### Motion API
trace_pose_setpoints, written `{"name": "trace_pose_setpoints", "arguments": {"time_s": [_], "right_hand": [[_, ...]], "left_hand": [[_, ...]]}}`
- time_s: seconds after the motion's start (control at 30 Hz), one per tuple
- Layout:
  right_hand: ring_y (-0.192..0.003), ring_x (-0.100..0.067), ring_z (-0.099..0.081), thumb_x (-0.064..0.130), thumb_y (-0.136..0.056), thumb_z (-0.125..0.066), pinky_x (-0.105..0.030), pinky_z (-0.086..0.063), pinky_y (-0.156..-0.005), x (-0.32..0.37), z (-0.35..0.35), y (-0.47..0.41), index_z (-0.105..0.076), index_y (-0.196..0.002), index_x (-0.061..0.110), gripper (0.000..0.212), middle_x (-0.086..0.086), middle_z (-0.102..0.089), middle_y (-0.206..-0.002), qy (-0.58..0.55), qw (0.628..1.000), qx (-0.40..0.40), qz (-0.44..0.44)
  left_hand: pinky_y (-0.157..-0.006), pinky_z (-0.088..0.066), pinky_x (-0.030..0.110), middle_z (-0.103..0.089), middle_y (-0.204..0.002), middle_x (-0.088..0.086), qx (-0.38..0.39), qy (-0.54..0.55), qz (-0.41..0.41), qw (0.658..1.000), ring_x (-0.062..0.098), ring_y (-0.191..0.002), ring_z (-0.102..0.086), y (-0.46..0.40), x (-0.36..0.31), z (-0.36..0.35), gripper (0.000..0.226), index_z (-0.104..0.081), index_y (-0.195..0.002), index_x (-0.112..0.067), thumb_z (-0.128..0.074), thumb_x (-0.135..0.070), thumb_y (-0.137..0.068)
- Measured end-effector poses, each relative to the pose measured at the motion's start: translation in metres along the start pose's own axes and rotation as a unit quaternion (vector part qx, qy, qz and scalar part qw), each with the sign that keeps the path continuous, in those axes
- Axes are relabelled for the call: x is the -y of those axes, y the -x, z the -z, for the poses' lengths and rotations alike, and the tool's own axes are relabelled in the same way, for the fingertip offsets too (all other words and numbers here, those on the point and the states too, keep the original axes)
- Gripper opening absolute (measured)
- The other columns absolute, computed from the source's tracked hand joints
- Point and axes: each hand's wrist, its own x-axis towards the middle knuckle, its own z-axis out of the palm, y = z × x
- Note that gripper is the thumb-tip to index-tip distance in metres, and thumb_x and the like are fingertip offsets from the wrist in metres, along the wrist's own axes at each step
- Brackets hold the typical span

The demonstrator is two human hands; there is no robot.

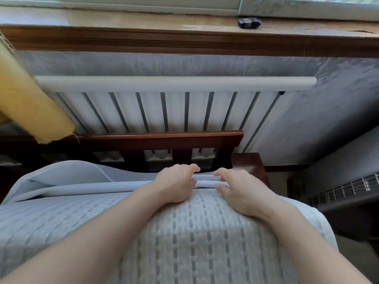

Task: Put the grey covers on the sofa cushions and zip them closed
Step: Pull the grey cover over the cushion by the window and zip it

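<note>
The person is leaning over a large sofa cushion dressed in a pale grey woven cover with dashed darker stripes (184, 232), which is lying across the foreground in front of a dark brown wooden sofa frame (164, 138). Both hands are working at the cushion's far edge, where a smooth grey band of the cover (102, 186) is running along the opening. The left hand (176, 184) is curling its fingers over that edge and appears to be pinching the fabric, probably to be pulling the two sides together. The right hand (235, 191) is resting just beside it with fingers half spread and bent, pressing down on the cover; whether it is gripping a zip pull cannot be told. To the left the opening is gaping, with a loose grey flap (67, 173) lifting up, so the zipping looks unfinished. A white ribbed radiator (164, 111) is standing behind the frame.
</note>
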Motion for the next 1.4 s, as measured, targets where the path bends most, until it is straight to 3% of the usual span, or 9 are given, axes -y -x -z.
{"name": "trace_pose_setpoints", "arguments": {"time_s": [0.17,0.37,0.47,0.53,0.77,0.9,1.13,1.3,1.4], "right_hand": [[-0.114,-0.024,-0.051,0.01,-0.094,-0.042,-0.04,-0.044,-0.094,-0.018,-0.012,-0.013,-0.044,-0.129,0.023,0.038,-0.003,-0.052,-0.126,0.029,0.998,0.054,0.007],[-0.126,-0.025,-0.037,0.014,-0.089,-0.049,-0.038,-0.031,-0.105,-0.035,-0.042,-0.024,-0.035,-0.135,0.02,0.048,-0.004,-0.041,-0.134,0.126,0.985,0.117,-0.006],[-0.113,-0.026,-0.049,0.002,-0.087,-0.045,-0.034,-0.038,-0.089,-0.039,-0.057,-0.023,-0.048,-0.119,0.013,0.033,-0.007,-0.052,-0.115,0.177,0.973,0.144,-0.026],[-0.102,-0.028,-0.053,-0.007,-0.082,-0.044,-0.032,-0.037,-0.073,-0.04,-0.064,-0.02,-0.055,-0.094,0.01,0.023,-0.007,-0.047,-0.092,0.206,0.971,0.125,-0.009],[-0.087,-0.025,-0.054,-0.007,-0.084,-0.04,-0.037,-0.045,-0.072,-0.05,-0.088,-0.016,-0.05,-0.106,0.007,0.028,-0.011,-0.052,-0.109,0.169,0.981,0.096,0.013],[-0.083,-0.027,-0.054,-0.008,-0.084,-0.04,-0.035,-0.039,-0.062,-0.05,-0.095,-0.016,-0.048,-0.108,0.008,0.03,-0.011,-0.054,-0.107,0.143,0.987,0.067,0.004],[-0.093,-0.032,-0.057,-0.005,-0.085,-0.041,-0.035,-0.035,-0.064,-0.049,-0.099,-0.014,-0.045,-0.109,0.007,0.027,-0.011,-0.052,-0.109,0.127,0.99,0.055,-0.012],[-0.105,-0.03,-0.051,0.015,-0.093,-0.051,-0.033,-0.032,-0.072,-0.046,-0.1,-0.015,-0.045,-0.116,0.008,0.025,-0.01,-0.049,-0.116,0.137,0.988,0.071,-0.028],[-0.101,-0.03,-0.051,0.001,-0.088,-0.046,-0.033,-0.032,-0.071,-0.046,-0.099,-0.012,-0.052,-0.109,0.01,0.023,-0.008,-0.05,-0.105,0.16,0.983,0.085,-0.034]], "left_hand": [[-0.108,-0.028,0.039,-0.032,-0.15,-0.004,0.027,-0.018,-0.001,0.999,0.018,-0.135,-0.031,-0.014,0.013,-0.015,0.046,-0.028,-0.145,-0.026,-0.035,-0.023,-0.099],[-0.109,-0.018,0.042,-0.033,-0.149,-0.002,0.103,-0.05,0.025,0.993,0.019,-0.136,-0.029,-0.015,0.018,-0.054,0.053,-0.022,-0.146,-0.027,-0.038,-0.02,-0.096],[-0.113,-0.011,0.045,-0.04,-0.144,0.003,0.134,-0.045,0.047,0.989,0.022,-0.133,-0.034,-0.008,0.014,-0.068,0.055,-0.02,-0.146,-0.027,-0.038,-0.017,-0.095],[-0.112,-0.016,0.046,-0.047,-0.138,0.003,0.124,-0.042,0.039,0.991,0.024,-0.129,-0.038,-0.006,0.011,-0.07,0.053,-0.023,-0.145,-0.024,-0.038,-0.017,-0.095],[-0.109,-0.022,0.045,-0.048,-0.136,0.003,0.127,-0.072,0.029,0.989,0.024,-0.128,-0.039,-0.015,0.003,-0.077,0.05,-0.026,-0.144,-0.023,-0.044,-0.021,-0.097],[-0.11,-0.021,0.046,-0.046,-0.139,0.002,0.132,-0.071,0.019,0.988,0.024,-0.129,-0.038,-0.017,-0.001,-0.086,0.048,-0.027,-0.144,-0.025,-0.042,-0.023,-0.098],[-0.105,-0.024,0.042,-0.05,-0.137,0.001,0.127,-0.073,0.008,0.989,0.023,-0.126,-0.041,-0.021,-0.001,-0.094,0.044,-0.032,-0.141,-0.028,-0.041,-0.024,-0.098],[-0.096,-0.03,0.037,-0.057,-0.126,0.001,0.13,-0.089,0.001,0.987,0.023,-0.118,-0.048,-0.025,-0.003,-0.096,0.035,-0.042,-0.132,-0.027,-0.04,-0.02,-0.098],[-0.092,-0.032,0.035,-0.062,-0.111,0.001,0.109,-0.127,0.009,0.986,0.023,-0.106,-0.053,-0.023,-0.006,-0.102,0.027,-0.054,-0.113,-0.021,-0.042,-0.008,-0.092]]}}
